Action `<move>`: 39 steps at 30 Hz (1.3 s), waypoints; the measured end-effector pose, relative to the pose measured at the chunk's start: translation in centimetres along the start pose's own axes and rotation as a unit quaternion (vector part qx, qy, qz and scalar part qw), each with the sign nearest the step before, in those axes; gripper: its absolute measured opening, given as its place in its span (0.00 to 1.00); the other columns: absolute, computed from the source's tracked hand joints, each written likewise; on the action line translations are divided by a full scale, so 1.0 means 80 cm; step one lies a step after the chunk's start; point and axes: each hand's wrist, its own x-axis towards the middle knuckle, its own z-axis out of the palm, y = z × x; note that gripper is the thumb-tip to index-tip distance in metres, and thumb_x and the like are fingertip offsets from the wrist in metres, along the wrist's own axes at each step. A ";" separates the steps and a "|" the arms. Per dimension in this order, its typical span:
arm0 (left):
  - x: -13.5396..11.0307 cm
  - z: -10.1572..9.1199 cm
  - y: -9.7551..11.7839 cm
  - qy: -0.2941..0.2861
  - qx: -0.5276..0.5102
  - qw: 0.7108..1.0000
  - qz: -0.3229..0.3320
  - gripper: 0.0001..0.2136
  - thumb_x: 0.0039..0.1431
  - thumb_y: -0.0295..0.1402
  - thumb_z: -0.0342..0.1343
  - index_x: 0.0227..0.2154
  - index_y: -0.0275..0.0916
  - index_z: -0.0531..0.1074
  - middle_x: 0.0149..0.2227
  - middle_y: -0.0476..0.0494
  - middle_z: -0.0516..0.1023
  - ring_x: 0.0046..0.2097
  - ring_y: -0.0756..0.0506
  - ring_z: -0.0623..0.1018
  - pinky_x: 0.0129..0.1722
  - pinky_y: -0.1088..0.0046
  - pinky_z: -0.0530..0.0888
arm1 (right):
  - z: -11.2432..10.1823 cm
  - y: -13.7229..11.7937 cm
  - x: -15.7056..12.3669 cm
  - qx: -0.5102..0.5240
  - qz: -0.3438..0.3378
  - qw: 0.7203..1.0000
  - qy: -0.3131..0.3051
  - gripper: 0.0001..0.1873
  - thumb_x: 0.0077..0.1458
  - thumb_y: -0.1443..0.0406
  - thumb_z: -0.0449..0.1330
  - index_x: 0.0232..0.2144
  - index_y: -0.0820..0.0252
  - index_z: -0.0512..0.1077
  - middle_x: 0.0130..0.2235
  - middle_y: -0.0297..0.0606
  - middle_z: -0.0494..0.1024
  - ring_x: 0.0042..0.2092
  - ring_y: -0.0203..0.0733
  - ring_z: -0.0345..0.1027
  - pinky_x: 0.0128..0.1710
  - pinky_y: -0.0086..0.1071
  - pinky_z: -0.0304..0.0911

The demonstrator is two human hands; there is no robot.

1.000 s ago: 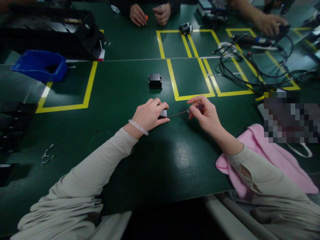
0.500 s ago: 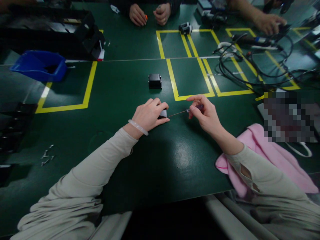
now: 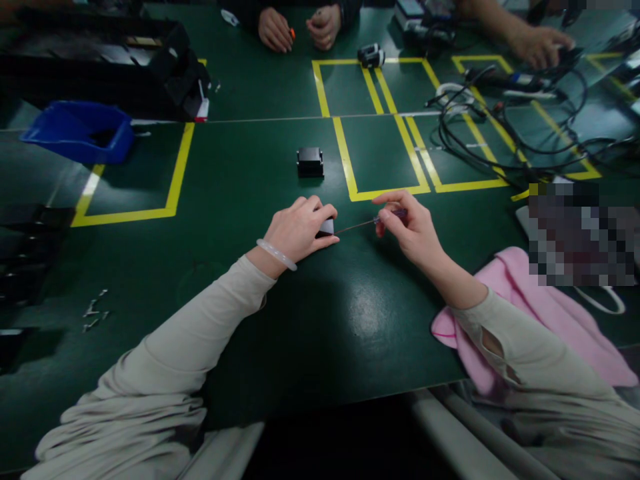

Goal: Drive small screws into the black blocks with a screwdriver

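Observation:
My left hand [image 3: 300,230] is closed around a small black box-like part [image 3: 326,227], holding it against the green table; most of the part is hidden under the fingers. Between the fingers of my right hand [image 3: 407,227] is a screwdriver [image 3: 397,214] with a dark purplish handle. Its thin shaft points left, and the tip meets the right end of the held part near my left thumb. Farther up the table sits another black box-shaped part [image 3: 310,163], touched by neither hand.
Small metal screws [image 3: 94,312] lie at the left, below a blue bin [image 3: 83,130] and a long black tray [image 3: 100,73]. A pink cloth [image 3: 545,313] lies under my right forearm. Black cables [image 3: 460,147] sprawl at the right. Across the table are other people's hands [image 3: 275,30].

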 end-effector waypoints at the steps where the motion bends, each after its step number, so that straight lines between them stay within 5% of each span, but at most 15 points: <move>1: 0.000 0.000 0.000 -0.001 0.000 1.000 0.000 0.18 0.62 0.47 0.60 0.49 0.43 0.70 0.46 0.43 0.73 0.47 0.42 0.72 0.32 0.71 0.67 | 0.000 0.000 0.000 -0.004 0.002 1.000 0.000 0.12 0.62 0.55 0.61 0.41 0.56 0.71 0.25 0.27 0.72 0.25 0.33 0.69 0.29 0.30 0.65; 34: 0.000 -0.001 0.001 -0.004 -0.001 1.000 -0.003 0.18 0.62 0.48 0.59 0.49 0.44 0.70 0.46 0.43 0.73 0.48 0.42 0.72 0.32 0.71 0.67 | 0.000 0.000 -0.001 0.017 0.011 1.000 -0.003 0.15 0.58 0.55 0.65 0.42 0.55 0.69 0.28 0.28 0.73 0.27 0.34 0.70 0.30 0.32 0.66; 39: 0.000 -0.002 0.002 -0.007 -0.001 1.000 -0.004 0.19 0.62 0.48 0.59 0.49 0.43 0.70 0.46 0.43 0.73 0.48 0.41 0.72 0.31 0.70 0.67 | 0.001 -0.002 0.000 0.006 0.017 1.000 0.007 0.14 0.60 0.53 0.63 0.36 0.55 0.69 0.25 0.27 0.72 0.25 0.33 0.69 0.29 0.31 0.65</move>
